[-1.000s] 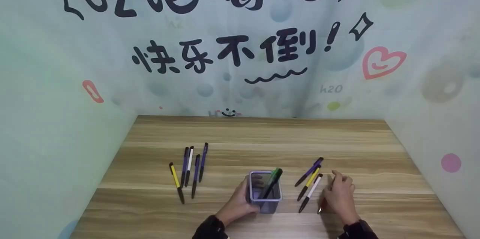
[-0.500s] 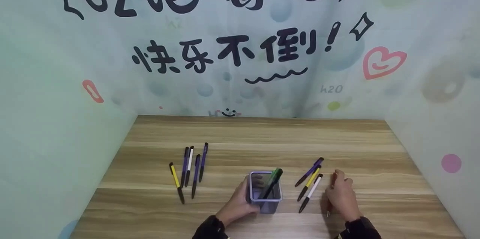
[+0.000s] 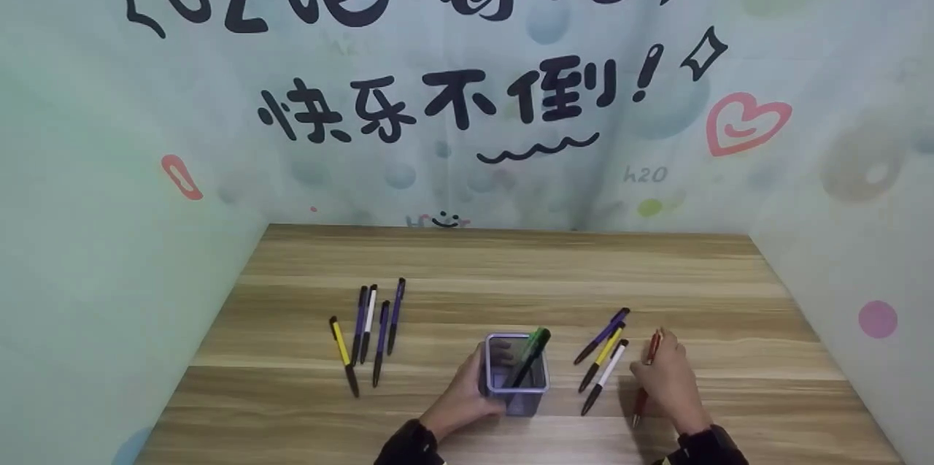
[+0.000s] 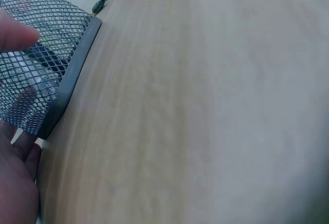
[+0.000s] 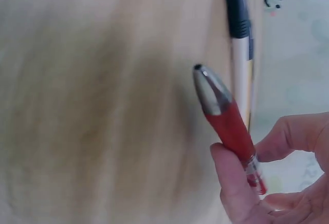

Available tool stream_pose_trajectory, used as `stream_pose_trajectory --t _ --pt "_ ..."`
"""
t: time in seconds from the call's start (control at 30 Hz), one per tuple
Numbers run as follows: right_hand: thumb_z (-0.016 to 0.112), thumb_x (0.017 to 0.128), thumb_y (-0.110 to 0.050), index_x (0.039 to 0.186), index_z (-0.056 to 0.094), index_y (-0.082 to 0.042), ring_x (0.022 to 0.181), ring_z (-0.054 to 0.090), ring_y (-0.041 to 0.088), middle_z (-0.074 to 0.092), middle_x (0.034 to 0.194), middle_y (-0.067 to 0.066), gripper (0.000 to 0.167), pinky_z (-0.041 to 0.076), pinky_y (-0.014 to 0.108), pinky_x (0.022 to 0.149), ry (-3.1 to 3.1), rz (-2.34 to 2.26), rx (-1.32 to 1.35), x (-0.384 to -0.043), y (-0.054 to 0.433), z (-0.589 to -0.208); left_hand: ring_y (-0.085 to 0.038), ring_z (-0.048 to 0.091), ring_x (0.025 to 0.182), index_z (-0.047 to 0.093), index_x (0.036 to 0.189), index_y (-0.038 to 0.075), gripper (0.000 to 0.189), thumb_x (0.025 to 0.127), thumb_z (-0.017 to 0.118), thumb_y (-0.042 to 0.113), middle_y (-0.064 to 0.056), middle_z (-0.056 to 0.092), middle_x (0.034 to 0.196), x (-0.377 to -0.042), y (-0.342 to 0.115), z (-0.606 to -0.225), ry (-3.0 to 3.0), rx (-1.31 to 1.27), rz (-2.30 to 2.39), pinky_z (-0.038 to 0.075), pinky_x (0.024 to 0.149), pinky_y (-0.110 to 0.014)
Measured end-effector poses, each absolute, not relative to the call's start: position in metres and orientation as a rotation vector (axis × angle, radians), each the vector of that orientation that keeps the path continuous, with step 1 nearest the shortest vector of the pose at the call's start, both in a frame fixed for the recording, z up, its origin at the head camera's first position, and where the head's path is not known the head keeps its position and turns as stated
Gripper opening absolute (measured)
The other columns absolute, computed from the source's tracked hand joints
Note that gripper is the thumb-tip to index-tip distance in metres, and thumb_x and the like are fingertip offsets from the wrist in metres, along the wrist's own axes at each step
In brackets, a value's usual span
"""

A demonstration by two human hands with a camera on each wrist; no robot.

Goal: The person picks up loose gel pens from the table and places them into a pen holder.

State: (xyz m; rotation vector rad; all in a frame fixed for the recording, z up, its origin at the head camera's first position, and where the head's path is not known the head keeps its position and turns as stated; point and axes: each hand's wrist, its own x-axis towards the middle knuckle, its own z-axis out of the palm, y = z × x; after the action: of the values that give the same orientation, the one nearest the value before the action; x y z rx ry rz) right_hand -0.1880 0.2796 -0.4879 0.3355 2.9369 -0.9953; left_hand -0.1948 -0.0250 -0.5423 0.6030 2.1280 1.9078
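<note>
In the head view, the right hand (image 3: 670,381) pinches a red pen (image 3: 642,403). One second ago the fingers hid most of this pen; now it shows above and below them, and the hand is slightly farther right. So, I judge, the hold is settled, but the pen is not yet carried anywhere. The left hand (image 3: 462,386) grips the mesh holder (image 3: 522,404) from its left side, unchanged. In the holder lean a green pen (image 3: 535,339) and a dark pen (image 3: 530,357). Purple (image 3: 602,336), yellow (image 3: 601,358) and white pens (image 3: 605,377) lie between holder and right hand, and five other pens (image 3: 368,323) lie far left on the table (image 3: 292,421).

In the left wrist view, the thumb (image 4: 18,33) touches the mesh, and the other fingers are near the lower edge of the holder.

In the right wrist view, thumb and finger close upon the red pen, its silver tip (image 5: 212,90) pointing away from the hand. The pen seems lifted, though I cannot tell how far.
</note>
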Motion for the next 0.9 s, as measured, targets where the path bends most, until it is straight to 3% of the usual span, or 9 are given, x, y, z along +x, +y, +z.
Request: stream_pose_trajectory --t 0.1,0.23,0.3,0.33,0.5,0.7,0.9 --pt "0.061 0.077 -0.001 0.135 0.013 0.022 0.104 0.048 0.047 0.039 0.117 0.041 0.079 0.046 0.053 0.087 2.983 -1.109 0.272 -0.188 0.274 -0.479 -0.025 0.04 0.126 0.034 0.139 0.02 0.096 0.054 0.07 -0.007 -0.005 0.048 0.132 -0.194 -0.025 -0.542 2.122 0.603 1.909 0.018 0.112 -0.053" --pt "0.061 0.075 0.005 0.142 0.006 0.013 0.087 0.057 0.035 0.047 0.108 0.033 0.086 0.055 0.036 0.07 2.988 -1.32 0.201 -0.186 0.26 -0.462 -0.025 0.04 0.127 0.034 0.139 0.02 0.096 0.055 0.071 -0.007 -0.005 0.047 0.133 -0.194 -0.026 -0.543 2.111 0.601 1.919 0.018 0.112 -0.053" --pt "0.061 0.075 0.007 0.144 0.007 0.007 0.072 0.057 0.023 0.049 0.1 0.025 0.087 0.054 0.028 0.054 2.954 -1.435 0.19 -0.184 0.251 -0.452 -0.026 0.04 0.128 0.034 0.139 0.02 0.096 0.055 0.072 -0.007 -0.005 0.047 0.134 -0.194 -0.026 -0.544 2.114 0.601 1.919 0.018 0.112 -0.053" --pt "0.06 0.075 0.008 0.145 0.008 0.004 0.071 0.056 0.02 0.048 0.1 0.023 0.087 0.054 0.027 0.052 2.931 -1.491 0.181 -0.183 0.246 -0.447 -0.026 0.04 0.128 0.034 0.139 0.02 0.096 0.055 0.073 -0.007 -0.005 0.047 0.134 -0.194 -0.027 -0.544 2.114 0.599 1.92 0.018 0.112 -0.053" --pt "0.058 0.076 0.013 0.145 0.015 -0.008 0.068 0.056 0.01 0.044 0.103 0.018 0.084 0.056 0.031 0.053 2.82 -1.777 0.12 -0.175 0.222 -0.426 -0.027 0.041 0.126 0.035 0.138 0.019 0.095 0.055 0.072 -0.006 -0.007 0.048 0.133 -0.194 -0.026 -0.545 2.153 0.614 1.903 0.02 0.111 -0.054" --pt "0.059 0.078 0.014 0.141 0.019 -0.005 0.071 0.058 0.008 0.045 0.103 0.019 0.077 0.056 0.028 0.056 2.793 -2.029 -0.165 -0.164 0.197 -0.412 -0.025 0.044 0.121 0.038 0.136 0.018 0.09 0.054 0.068 -0.006 -0.006 0.051 0.129 -0.195 -0.025 -0.545 2.19 0.641 1.884 0.025 0.109 -0.051" --pt "0.062 0.084 0.004 0.137 0.024 -0.003 0.076 0.063 0.009 0.051 0.104 0.017 0.066 0.056 0.026 0.061 2.794 -2.068 -0.363 -0.16 0.176 -0.413 -0.023 0.044 0.122 0.038 0.135 0.02 0.089 0.055 0.07 -0.004 -0.004 0.051 0.129 -0.197 -0.024 -0.544 2.199 0.644 1.869 0.025 0.109 -0.047"
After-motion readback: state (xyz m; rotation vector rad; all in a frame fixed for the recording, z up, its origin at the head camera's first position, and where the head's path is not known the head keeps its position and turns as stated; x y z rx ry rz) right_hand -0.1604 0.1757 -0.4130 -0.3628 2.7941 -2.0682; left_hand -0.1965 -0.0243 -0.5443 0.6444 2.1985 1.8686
